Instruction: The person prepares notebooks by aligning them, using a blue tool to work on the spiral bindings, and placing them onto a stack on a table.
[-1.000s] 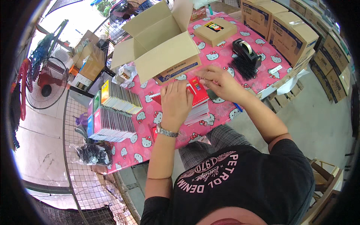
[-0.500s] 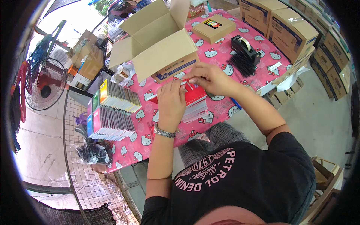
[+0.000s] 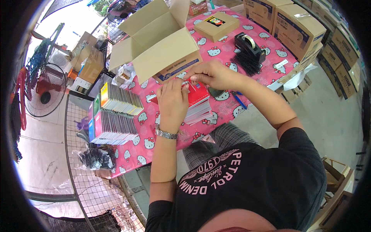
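Note:
At the middle of the table, both hands meet over the far edge of a red-covered booklet point(image 3: 198, 92) that lies on a stack of white-edged booklets point(image 3: 198, 112). My left hand point(image 3: 174, 98), with a metal watch on its wrist, is closed over the booklet's left side, fingers together and thumb near its top. My right hand point(image 3: 212, 74) pinches at the same far edge, thumb against bent forefinger. What sits between those fingertips is too small to make out. To the right of the stack lies a blue-handled hand tool point(image 3: 239, 100).
An open cardboard box point(image 3: 176, 69) stands just beyond my hands. Spiral-bound notebooks point(image 3: 116, 125) are stacked at left. A black tape dispenser point(image 3: 249, 48), a heap of thin black pieces point(image 3: 246, 65) and a closed brown box point(image 3: 216, 26) lie right. Large cartons point(image 3: 295, 33) line the far right.
The view has shifted slightly. Both hands stay at the booklet's far edge with nearly the same grip; more of the blue-handled tool shows now.

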Tool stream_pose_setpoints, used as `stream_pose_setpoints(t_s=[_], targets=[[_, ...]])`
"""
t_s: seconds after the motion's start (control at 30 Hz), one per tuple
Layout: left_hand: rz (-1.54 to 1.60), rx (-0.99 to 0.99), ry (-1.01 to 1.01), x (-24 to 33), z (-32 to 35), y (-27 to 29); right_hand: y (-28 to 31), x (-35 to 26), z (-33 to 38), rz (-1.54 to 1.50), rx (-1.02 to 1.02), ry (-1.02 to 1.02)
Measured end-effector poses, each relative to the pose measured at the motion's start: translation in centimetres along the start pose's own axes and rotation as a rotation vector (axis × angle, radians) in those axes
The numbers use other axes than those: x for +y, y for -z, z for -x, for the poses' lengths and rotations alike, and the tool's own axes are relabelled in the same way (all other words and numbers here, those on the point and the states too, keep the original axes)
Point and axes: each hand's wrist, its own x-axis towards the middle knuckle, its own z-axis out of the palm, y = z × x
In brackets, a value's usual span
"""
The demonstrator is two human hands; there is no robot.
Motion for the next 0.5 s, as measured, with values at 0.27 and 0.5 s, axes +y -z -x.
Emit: stream_pose_setpoints(t_s=[0.27, 0.5], targets=[[-0.019, 0.012, -0.054, 0.6, 0.5, 0.7, -0.7, -1.7, 1.1, 0.266, 0.125, 0.073], [-0.002, -0.002, -0.034, -0.2, 0.9, 0.9, -0.9, 3.1, -0.1, -0.416, 0.220, -0.285]])
